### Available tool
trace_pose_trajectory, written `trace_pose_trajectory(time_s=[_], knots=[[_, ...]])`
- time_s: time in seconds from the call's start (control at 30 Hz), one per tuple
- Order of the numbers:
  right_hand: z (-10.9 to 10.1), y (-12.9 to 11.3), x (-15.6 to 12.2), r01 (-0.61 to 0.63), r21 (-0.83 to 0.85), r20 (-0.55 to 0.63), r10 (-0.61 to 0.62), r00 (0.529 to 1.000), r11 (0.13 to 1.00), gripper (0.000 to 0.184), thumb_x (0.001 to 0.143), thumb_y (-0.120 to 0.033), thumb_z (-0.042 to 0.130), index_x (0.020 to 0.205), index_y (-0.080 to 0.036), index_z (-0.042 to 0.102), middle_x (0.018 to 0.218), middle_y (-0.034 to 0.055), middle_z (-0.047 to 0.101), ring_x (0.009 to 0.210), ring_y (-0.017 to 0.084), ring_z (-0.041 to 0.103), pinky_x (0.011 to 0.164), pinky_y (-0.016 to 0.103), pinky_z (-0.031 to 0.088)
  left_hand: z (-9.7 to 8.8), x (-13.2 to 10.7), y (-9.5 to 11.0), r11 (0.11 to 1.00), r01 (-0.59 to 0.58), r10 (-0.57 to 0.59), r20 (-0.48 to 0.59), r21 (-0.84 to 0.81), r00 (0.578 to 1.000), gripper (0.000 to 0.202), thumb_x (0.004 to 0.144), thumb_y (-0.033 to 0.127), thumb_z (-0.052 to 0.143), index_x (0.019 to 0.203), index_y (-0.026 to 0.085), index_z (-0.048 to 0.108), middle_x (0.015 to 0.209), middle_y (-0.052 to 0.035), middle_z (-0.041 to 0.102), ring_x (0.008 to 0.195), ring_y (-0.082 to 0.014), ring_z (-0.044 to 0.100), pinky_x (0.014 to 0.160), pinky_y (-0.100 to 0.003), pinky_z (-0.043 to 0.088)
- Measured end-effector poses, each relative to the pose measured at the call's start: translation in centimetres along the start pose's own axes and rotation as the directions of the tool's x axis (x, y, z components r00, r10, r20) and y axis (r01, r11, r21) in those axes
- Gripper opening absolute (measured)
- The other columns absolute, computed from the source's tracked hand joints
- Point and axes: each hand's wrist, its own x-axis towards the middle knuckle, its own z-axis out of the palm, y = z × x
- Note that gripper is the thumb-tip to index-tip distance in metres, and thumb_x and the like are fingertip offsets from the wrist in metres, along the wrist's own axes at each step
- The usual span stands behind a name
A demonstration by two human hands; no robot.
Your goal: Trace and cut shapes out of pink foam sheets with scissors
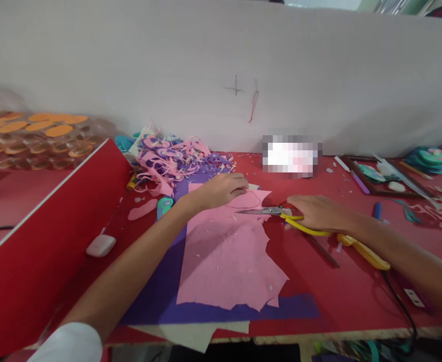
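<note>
Your left hand point(221, 190) lay flat on the far end of the pink sheet point(224, 261). Its fingers were stretched out and pressing down, gripping nothing. Your right hand point(319, 212) was closed over the yellow handles of the scissors point(269, 211). The blades looked shut or nearly so, resting at the sheet's right edge with their tips aimed left along a faint drawn line point(249, 203).

The main risk, as I judged it, was to your own fingertips. The blade tips pointed straight toward the left hand, which sat just beside that line, so a quick push forward could have nicked them.

The pink sheet lay loose on a purple sheet point(164, 286), with only your left hand pinning it. Any easing of that pressure could have let it slide or buckle, pulling a cut off the line. Its right edge was ragged, so the blades could also have snagged and torn it rather than sliced.

Near your right forearm a yellow-handled tool point(364, 251) lay on the tabletop point(337, 296), a black cord point(402, 306) trailing from it over the front edge. Your arm could have caught that cord and dragged the tool. The heap of scraps point(175, 158) behind your left hand could have spilled onto the sheet and hidden the line.
</note>
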Motion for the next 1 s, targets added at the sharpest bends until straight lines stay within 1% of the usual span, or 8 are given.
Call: trace_pose_trajectory(time_s=[0.1,0.23,0.33,0.47,0.6,0.7,0.87,1.0], knots=[[-0.2,-0.5,0.3,-0.01,-0.013,-0.021,0.01,1.0,1.0,0.044,0.086,-0.068,0.058,0.086,-0.024,0.059,0.093,0.0103,0.073,0.082,0.031,0.069,0.061,0.034,0.038,-0.1,-0.1,0.0,1.0,-0.008,0.008,0.004,-0.002,1.0,0.027,0.104,0.028,0.043,0.101,0.017,0.068,0.099,-0.0078,0.067,0.089,-0.0183,0.061,0.079,-0.031,0.042],[-0.2,-0.3,0.4,-0.016,-0.055,-0.033,0.014,0.999,0.998,0.045,0.089,-0.068,0.054,0.08,-0.024,0.058,0.084,0.0084,0.072,0.075,0.028,0.068,0.059,0.032,0.031,-0.3,-0.1,0.0,1.0,-0.004,0.004,-0.004,0.003,1.0,0.028,0.104,0.028,0.043,0.102,0.017,0.068,0.1,-0.0081,0.067,0.09,-0.0185,0.061,0.081,-0.031,0.043],[0.1,-0.2,0.3,-0.009,-0.054,-0.033,0.007,0.999,0.999,0.046,0.089,-0.069,0.054,0.08,-0.024,0.053,0.086,0.0075,0.072,0.075,0.027,0.067,0.058,0.031,0.03,-0.2,-0.1,0.0,1.0,-0.011,0.011,-0.009,-0.005,1.0,0.028,0.104,0.029,0.043,0.103,0.017,0.068,0.101,-0.0082,0.068,0.09,-0.0183,0.061,0.082,-0.031,0.043],[0.4,-0.9,0.0,0.003,-0.036,-0.033,-0.004,0.999,0.999,0.045,0.088,-0.068,0.055,0.083,-0.024,0.049,0.094,0.0092,0.071,0.073,0.025,0.065,0.058,0.031,0.032,0.0,0.0,-0.1,1.0,-0.011,0.011,-0.01,-0.009,1.0,0.028,0.103,0.028,0.043,0.101,0.017,0.068,0.099,-0.0081,0.067,0.089,-0.0182,0.061,0.08,-0.031,0.043],[0.7,-1.8,0.2,0.016,-0.036,-0.049,-0.018,0.999,0.999,0.042,0.089,-0.066,0.055,0.085,-0.024,0.053,0.093,0.0101,0.07,0.074,0.026,0.065,0.058,0.032,0.033,0.0,0.0,-0.1,1.0,-0.016,0.016,-0.017,-0.011,1.0,0.027,0.104,0.028,0.044,0.102,0.017,0.068,0.101,-0.008,0.068,0.09,-0.0183,0.061,0.081,-0.031,0.044],[1.0,-1.9,0.7,0.009,-0.067,-0.073,-0.014,0.997,0.998,0.04,0.091,-0.063,0.053,0.086,-0.024,0.058,0.09,0.01,0.071,0.077,0.027,0.066,0.059,0.032,0.033,0.0,0.0,-0.1,1.0,-0.023,0.023,-0.014,-0.013,1.0,0.028,0.104,0.029,0.043,0.102,0.017,0.068,0.101,-0.0083,0.068,0.091,-0.0185,0.062,0.082,-0.031,0.044],[1.1,-1.8,0.9,-0.027,-0.135,-0.071,0.017,0.997,0.99,0.045,0.093,-0.065,0.047,0.081,-0.023,0.058,0.083,0.0097,0.071,0.074,0.027,0.067,0.057,0.031,0.028,0.0,0.0,-0.4,0.999,-0.018,0.017,-0.02,-0.034,1.0,0.029,0.104,0.03,0.043,0.102,0.017,0.069,0.1,-0.0085,0.069,0.089,-0.018,0.062,0.082,-0.031,0.045],[1.2,-2.3,0.5,-0.018,-0.106,-0.066,0.011,0.998,0.994,0.043,0.094,-0.063,0.046,0.086,-0.022,0.056,0.093,0.0119,0.073,0.079,0.028,0.068,0.058,0.032,0.03,0.3,0.0,-0.8,0.999,-0.011,0.009,-0.026,-0.047,1.0,0.027,0.103,0.03,0.045,0.102,0.017,0.068,0.101,-0.0079,0.069,0.09,-0.0181,0.062,0.082,-0.031,0.045]])
